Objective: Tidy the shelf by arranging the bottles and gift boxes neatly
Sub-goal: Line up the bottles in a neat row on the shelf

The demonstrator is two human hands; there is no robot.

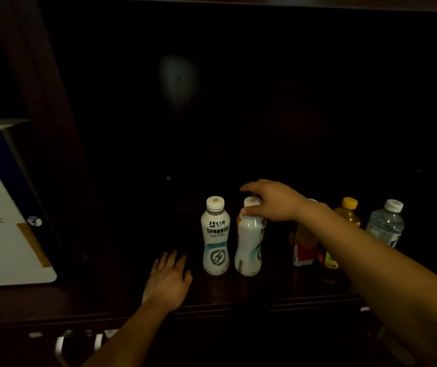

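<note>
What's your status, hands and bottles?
Right hand grips second white bottle at the neck. Left hand flat on the shelf, holding nothing. First white bottle upright close beside; other bottles to the right.

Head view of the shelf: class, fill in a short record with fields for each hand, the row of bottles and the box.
right hand: grips the top of the second white bottle
left hand: fingers straight, flat on the shelf, left of the first white bottle
row, left to right: first white bottle, second white bottle, red-labelled bottle, yellow-capped bottle, clear water bottle
hidden: the arm covers part of the red-labelled bottle
gift box: far left, white face, blue edge
</note>
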